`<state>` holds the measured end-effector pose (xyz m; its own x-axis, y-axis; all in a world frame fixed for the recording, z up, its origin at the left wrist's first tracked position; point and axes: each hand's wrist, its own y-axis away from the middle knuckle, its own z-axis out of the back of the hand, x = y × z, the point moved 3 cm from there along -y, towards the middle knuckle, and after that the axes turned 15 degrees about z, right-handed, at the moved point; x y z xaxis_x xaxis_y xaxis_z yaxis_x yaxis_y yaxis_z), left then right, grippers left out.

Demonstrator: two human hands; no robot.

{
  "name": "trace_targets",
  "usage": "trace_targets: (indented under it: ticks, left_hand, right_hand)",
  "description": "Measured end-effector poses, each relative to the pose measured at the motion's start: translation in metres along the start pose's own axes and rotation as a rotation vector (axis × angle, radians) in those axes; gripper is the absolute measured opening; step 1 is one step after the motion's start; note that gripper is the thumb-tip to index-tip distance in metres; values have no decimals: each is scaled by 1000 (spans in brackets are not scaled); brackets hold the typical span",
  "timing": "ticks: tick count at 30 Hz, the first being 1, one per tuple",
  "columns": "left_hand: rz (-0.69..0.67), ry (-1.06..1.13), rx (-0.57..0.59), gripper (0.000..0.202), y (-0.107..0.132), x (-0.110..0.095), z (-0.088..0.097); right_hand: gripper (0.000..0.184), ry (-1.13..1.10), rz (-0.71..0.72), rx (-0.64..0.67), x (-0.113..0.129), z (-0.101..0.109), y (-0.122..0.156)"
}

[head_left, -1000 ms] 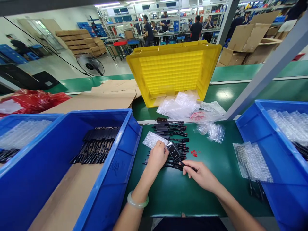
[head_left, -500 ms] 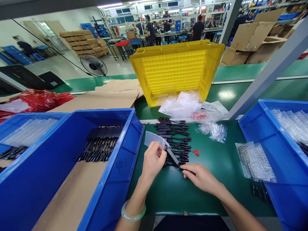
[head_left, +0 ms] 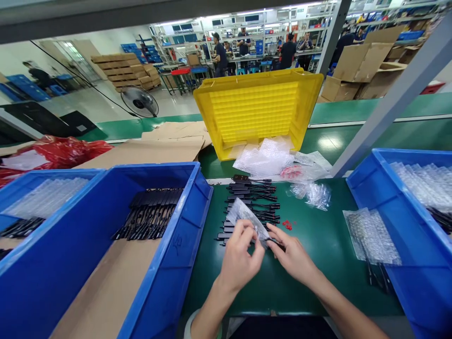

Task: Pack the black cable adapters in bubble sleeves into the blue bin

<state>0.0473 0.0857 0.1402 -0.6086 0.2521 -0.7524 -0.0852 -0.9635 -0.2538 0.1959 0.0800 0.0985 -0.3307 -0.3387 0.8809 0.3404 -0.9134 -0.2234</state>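
A clear bubble-wrap bag point(head_left: 246, 214) slants over the middle of the table, with a slim black device with a short cable mostly inside it. My left hand point(head_left: 242, 256) pinches the bag near its lower end, fingers closed. The device's black cable point(head_left: 277, 244) leaves that end, and my right hand point(head_left: 294, 254) is closed on it. Just beyond the hands lies a column of similar black cabled devices point(head_left: 247, 190), partly hidden by the bag and my left hand.
Blue bins point(head_left: 160, 263) stand at left, one holding a row of black devices. A blue bin point(head_left: 399, 202) is at right, with bagged devices point(head_left: 372, 235) beside it. Behind are a yellow crate point(head_left: 259, 106), loose bubble bags point(head_left: 264, 157) and small red pieces point(head_left: 287, 225).
The bag has slid down over the device, which showed bare half a second ago. My left hand has moved right and down, towards my right hand.
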Motion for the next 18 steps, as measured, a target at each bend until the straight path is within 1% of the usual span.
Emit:
trace_targets:
  ticks: [2,5,7,8,9,10,12,13,14,16,18]
  left_hand:
    - [-48,24,63,11,8,-8,-1]
    - [-89,-50,99,10,11,-8,10]
    - [-104,-137,136,26,7,-3,22]
    - [-119,-165,182,31,4,1,26]
    - [-131,-173,247,30,2,5,29]
    - [-136,-165,323,24,0,9,30]
    - [-118,-121,468,13,0,15,28]
    - [-100,-98,513,14,0,18,26]
    - [-83,-77,534,15,2,19,23]
    - [-73,-49,518,17,5,19,20]
    - [-97,-50,478,18,10,15,17]
  right_hand:
    - [42,17,83,20,7,3,-3]
    - [36,133,264,85,18,14,0]
    - [35,249,369,142,22,20,7]
    - [35,297,414,176,24,22,11]
    - [35,332,451,209,25,24,15]
    - [36,354,479,240,26,24,19]
    - [38,362,504,294,26,25,26]
    - [38,359,500,313,26,26,28]
    - [38,357,484,325,27,28,30]
    - [39,370,444,292,28,33,31]
    - [41,404,421,162,35,42,30]
